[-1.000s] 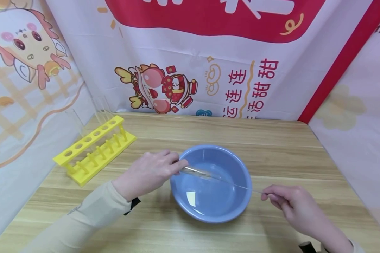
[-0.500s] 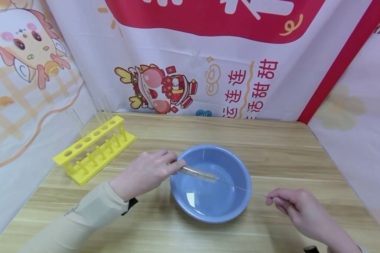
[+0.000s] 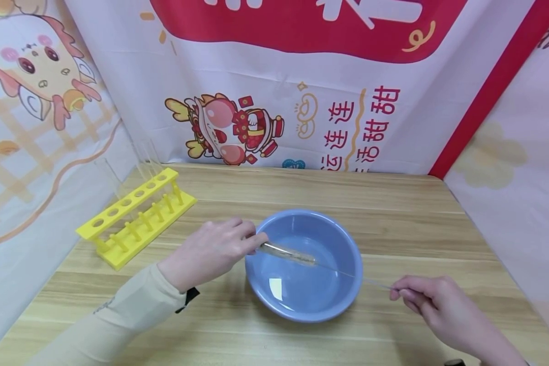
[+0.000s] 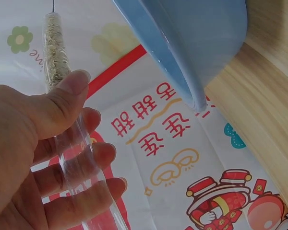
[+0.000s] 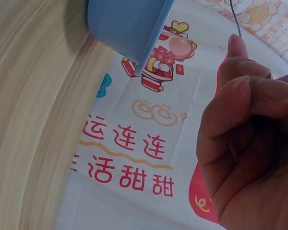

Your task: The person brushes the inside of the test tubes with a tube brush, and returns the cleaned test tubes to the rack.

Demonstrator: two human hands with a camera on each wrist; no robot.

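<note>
A clear glass test tube (image 4: 77, 160) lies across my left hand (image 3: 215, 250), its fingers and thumb curled round it. Inside the tube's mouth end sit the pale bristles (image 4: 55, 48) of a test tube brush, whose thin wire handle (image 3: 343, 273) runs out to the right. My right hand (image 3: 439, 307) pinches the far end of that wire, its other fingers curled in. Tube and bristles hang over a blue basin (image 3: 356, 254) holding water. In the right wrist view only a short bit of wire (image 5: 235, 19) shows beyond the fingertips.
A yellow test tube rack (image 3: 139, 216) stands at the left, with several clear test tubes (image 3: 112, 175) in its back row. The wooden table (image 3: 370, 203) meets printed cloth walls (image 3: 265, 66) at the back and sides.
My right hand has moved right and a little toward me, drawing the brush's wire further out of the tube. My left hand has shifted slightly left.
</note>
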